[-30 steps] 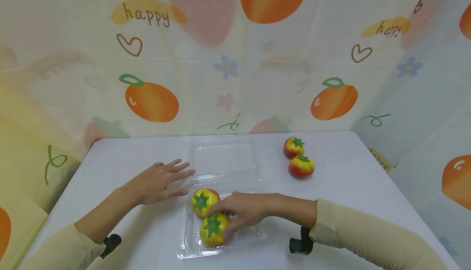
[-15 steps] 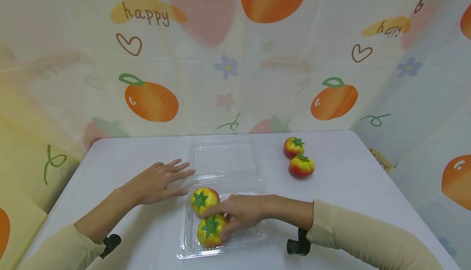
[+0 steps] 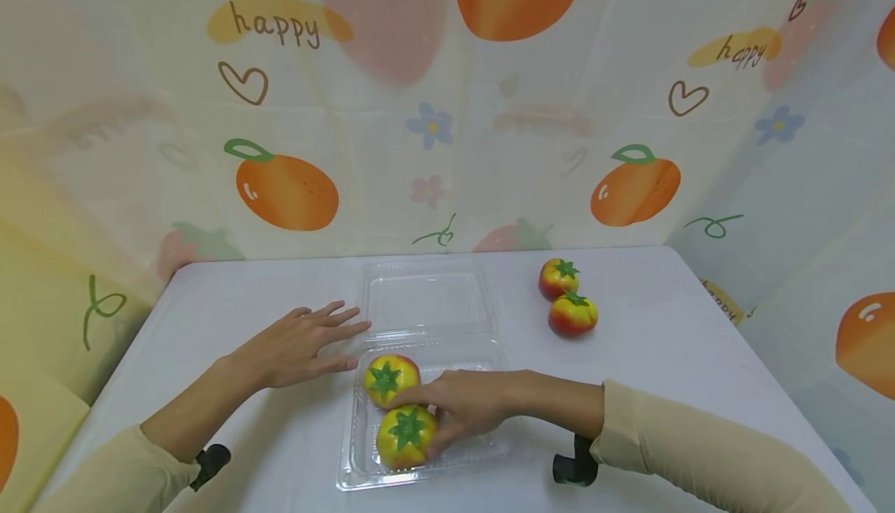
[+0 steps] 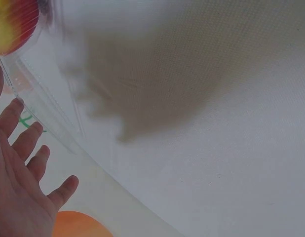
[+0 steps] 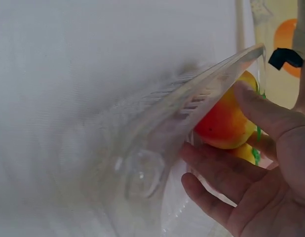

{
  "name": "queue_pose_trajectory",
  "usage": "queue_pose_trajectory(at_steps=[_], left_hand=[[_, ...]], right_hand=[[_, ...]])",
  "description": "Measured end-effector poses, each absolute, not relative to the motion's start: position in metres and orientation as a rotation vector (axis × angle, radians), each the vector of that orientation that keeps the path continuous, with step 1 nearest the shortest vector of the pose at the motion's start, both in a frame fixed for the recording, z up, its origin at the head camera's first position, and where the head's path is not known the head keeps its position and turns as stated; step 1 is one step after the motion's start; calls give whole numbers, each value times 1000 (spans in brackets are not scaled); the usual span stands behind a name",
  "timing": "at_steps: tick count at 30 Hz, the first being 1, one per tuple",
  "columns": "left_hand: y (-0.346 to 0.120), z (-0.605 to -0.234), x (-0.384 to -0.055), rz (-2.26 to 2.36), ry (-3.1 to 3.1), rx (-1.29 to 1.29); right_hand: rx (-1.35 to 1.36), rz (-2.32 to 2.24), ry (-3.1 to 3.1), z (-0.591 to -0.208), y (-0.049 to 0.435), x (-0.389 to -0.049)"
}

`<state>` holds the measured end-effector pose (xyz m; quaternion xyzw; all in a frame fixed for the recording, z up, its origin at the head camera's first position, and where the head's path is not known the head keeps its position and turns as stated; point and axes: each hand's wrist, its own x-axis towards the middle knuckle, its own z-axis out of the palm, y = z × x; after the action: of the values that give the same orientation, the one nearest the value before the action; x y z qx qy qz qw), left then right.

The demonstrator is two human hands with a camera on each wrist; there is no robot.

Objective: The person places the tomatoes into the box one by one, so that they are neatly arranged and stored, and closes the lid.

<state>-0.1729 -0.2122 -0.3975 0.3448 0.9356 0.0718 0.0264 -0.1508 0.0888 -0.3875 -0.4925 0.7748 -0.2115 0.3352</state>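
Note:
A clear plastic clamshell box (image 3: pixel 381 483) lies open on the table, its lid (image 3: pixel 426 303) folded away to the back. Two yellow-and-red tomatoes with green star-shaped leaves are in the left side of the base: a rear tomato (image 3: pixel 386 379) and a front tomato (image 3: pixel 404 437). My right hand (image 3: pixel 470 403) reaches in from the right and holds the front tomato between thumb and index finger. The right wrist view shows its thumb (image 5: pixel 256 106) against the fruit's side. My left hand (image 3: pixel 301 348), palm down with fingers spread, is beside the box's left edge, holding nothing.
Farther back on the right, a far tomato (image 3: pixel 558 278) and a nearer tomato (image 3: pixel 573 316) sit close together on the white table (image 3: pixel 629 350). A fruit-print curtain (image 3: pixel 489 171) hangs behind the table and along both sides.
The right hand and front tomato shifted slightly left, then a little back right, staying inside the base. The left hand kept its place.

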Motion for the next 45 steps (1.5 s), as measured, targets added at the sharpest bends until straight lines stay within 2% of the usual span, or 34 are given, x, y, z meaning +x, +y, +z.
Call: queue_pose_trajectory(at_steps=[26, 45], left_hand=[[-213, -399, -174, 229, 2898, 1055], [-212, -399, -174, 246, 2899, 1068]], right_hand=[[-1298, -501, 2073, -388, 80, -145], [-1222, -519, 2088, -384, 100, -149]])
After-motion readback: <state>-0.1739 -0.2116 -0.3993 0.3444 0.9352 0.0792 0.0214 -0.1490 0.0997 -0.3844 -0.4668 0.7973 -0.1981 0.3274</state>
